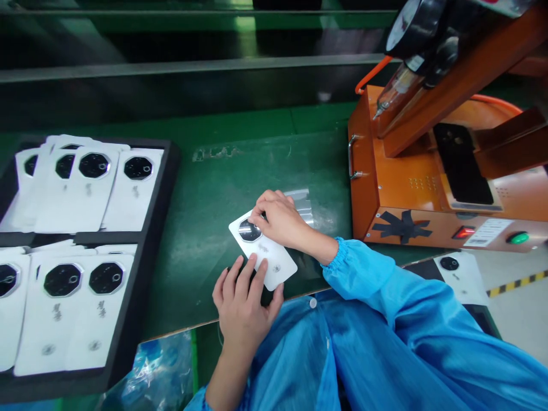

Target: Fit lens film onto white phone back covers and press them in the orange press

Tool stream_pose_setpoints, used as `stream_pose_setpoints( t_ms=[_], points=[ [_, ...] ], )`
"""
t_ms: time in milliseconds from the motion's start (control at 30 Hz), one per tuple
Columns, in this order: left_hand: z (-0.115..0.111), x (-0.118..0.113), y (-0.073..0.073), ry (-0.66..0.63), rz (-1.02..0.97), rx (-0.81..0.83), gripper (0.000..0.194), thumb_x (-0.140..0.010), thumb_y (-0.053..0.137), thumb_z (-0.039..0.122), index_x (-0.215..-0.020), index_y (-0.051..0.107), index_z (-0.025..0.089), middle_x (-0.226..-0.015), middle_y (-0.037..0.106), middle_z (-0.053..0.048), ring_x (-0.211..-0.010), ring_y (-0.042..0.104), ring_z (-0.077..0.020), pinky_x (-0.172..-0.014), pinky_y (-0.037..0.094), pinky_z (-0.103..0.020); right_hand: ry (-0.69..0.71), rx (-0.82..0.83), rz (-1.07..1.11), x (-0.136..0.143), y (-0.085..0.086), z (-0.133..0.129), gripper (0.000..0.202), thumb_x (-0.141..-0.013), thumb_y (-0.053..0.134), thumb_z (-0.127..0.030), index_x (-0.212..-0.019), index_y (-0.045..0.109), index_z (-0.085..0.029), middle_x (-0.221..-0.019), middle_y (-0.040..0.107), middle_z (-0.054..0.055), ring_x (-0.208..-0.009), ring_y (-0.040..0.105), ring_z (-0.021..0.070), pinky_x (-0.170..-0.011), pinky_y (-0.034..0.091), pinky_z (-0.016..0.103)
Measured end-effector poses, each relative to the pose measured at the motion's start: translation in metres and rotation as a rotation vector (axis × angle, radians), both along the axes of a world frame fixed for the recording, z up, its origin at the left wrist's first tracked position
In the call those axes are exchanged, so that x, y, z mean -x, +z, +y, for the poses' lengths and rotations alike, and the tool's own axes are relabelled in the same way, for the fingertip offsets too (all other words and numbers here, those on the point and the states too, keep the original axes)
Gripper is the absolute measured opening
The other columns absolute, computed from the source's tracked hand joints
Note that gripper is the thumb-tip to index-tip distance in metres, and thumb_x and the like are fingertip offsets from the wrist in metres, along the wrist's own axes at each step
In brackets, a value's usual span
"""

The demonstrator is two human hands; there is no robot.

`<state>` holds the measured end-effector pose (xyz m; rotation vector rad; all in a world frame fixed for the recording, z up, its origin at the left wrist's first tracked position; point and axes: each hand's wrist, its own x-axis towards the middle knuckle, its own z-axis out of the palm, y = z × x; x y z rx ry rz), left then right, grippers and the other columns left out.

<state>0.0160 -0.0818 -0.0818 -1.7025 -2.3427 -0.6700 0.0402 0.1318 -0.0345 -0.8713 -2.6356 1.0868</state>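
Left hand (pixel 242 305) rests spread on a smooth white panel (pixel 273 257), right hand (pixel 281 221) pinched over its glossy octagon (pixel 249 231).

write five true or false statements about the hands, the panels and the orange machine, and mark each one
1. The right hand is at the dark octagonal window of the white panel. True.
2. The left hand is inside the black tray. False: it is at the white panel's near end.
3. The black tray holds several panels. True.
4. The orange machine stands left of the tray. False: it stands to the right.
5. The machine has a green button. True.
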Motion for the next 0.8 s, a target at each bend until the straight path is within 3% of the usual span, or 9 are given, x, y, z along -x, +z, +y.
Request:
stream_pose_setpoints(
  t_ms=[267,367,500,600,700,800],
  points=[
    [0.000,0.001,0.001,-0.014,0.008,0.009,0.060,-0.082,0.074,0.038,-0.137,0.059,0.021,-0.140,0.064,-0.013,-0.135,0.052,-0.0355,-0.114,0.036,-0.054,0.005,-0.076,0.030,-0.001,-0.007,-0.001,0.015,-0.094,0.068,-0.025,-0.081,0.072,-0.020,-0.106,0.064,0.005,-0.102,0.051,0.0223,-0.088,0.032,0.037],
    [0.000,0.001,0.001,-0.019,0.007,0.011,0.059,-0.082,0.074,0.037,-0.137,0.058,0.021,-0.141,0.063,-0.013,-0.136,0.052,-0.0357,-0.114,0.035,-0.054,0.001,-0.177,0.063,-0.007,-0.006,-0.003,0.018,-0.097,0.066,-0.030,-0.083,0.072,-0.020,-0.105,0.064,0.005,-0.101,0.051,0.0227,-0.087,0.032,0.038],
    [-0.002,0.000,0.003,-0.028,-0.015,0.032,0.062,-0.084,0.073,0.040,-0.141,0.055,0.022,-0.144,0.061,-0.014,-0.138,0.050,-0.0358,-0.115,0.034,-0.054,-0.015,-0.379,0.083,-0.021,0.006,-0.008,0.022,-0.103,0.053,-0.028,-0.096,0.072,-0.018,-0.109,0.063,0.008,-0.102,0.050,0.0243,-0.085,0.033,0.040],
    [-0.005,0.004,0.004,-0.063,-0.032,0.078,0.076,-0.083,0.074,0.052,-0.148,0.049,0.021,-0.149,0.055,-0.016,-0.141,0.046,-0.0377,-0.117,0.031,-0.056,-0.013,-0.451,0.097,-0.037,0.024,-0.013,0.023,-0.104,0.049,-0.027,-0.102,0.071,-0.018,-0.111,0.063,0.009,-0.100,0.050,0.0242,-0.082,0.033,0.040],
    [-0.014,0.011,0.004,-0.136,-0.005,0.102,0.083,-0.084,0.074,0.053,-0.154,0.042,0.023,-0.151,0.054,-0.015,-0.143,0.045,-0.0374,-0.118,0.033,-0.055,0.124,-0.503,0.063,-0.064,0.045,-0.021,0.022,-0.104,0.050,-0.026,-0.101,0.070,-0.018,-0.105,0.065,0.009,-0.095,0.052,0.0239,-0.077,0.034,0.040],
    [-0.026,0.018,0.008,-0.259,0.108,0.035,0.073,-0.088,0.072,0.037,-0.154,0.043,0.028,-0.134,0.068,-0.011,-0.126,0.061,-0.0327,-0.108,0.043,-0.050,0.391,-0.506,0.055,-0.097,0.058,-0.041,0.014,-0.099,0.058,-0.026,-0.103,0.068,-0.017,-0.097,0.066,0.006,-0.087,0.055,0.0211,-0.074,0.037,0.038]
  ],
)
